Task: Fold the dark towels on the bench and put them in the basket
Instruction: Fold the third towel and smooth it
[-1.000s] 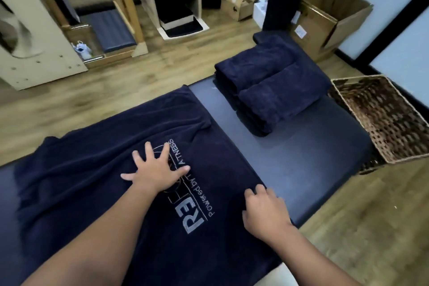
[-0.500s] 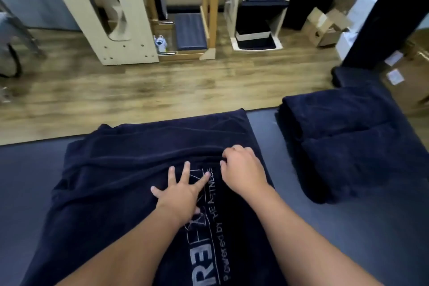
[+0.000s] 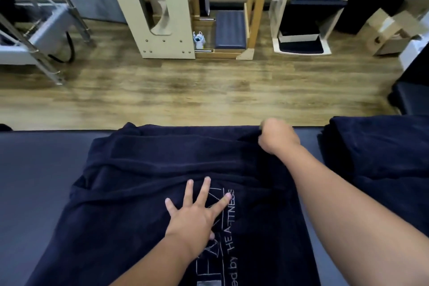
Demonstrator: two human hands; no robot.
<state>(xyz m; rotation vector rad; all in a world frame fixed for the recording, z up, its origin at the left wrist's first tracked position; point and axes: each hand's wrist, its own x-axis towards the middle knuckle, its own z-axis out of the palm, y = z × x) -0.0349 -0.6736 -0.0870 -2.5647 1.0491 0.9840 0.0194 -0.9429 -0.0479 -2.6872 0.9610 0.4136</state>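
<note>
A dark navy towel [image 3: 144,183] with a white printed logo lies spread and rumpled across the dark padded bench [image 3: 34,169]. My left hand [image 3: 195,213] presses flat on the towel's middle, fingers spread over the logo. My right hand [image 3: 277,138] grips the towel's far right corner at the bench's far edge, fingers curled into the cloth. A stack of folded dark towels [image 3: 380,153] sits on the bench to the right. The basket is out of view.
Beyond the bench is a wooden floor [image 3: 185,90]. Against the far wall stand a cream wooden frame [image 3: 157,7], a blue padded step [image 3: 229,28], a white stand [image 3: 301,37] and cardboard boxes [image 3: 390,32]. Metal equipment legs [image 3: 46,37] stand at far left.
My right hand has moved from the towel's near edge up to its far right corner and taken hold of it. The view has swung left, so the basket has left the frame.
</note>
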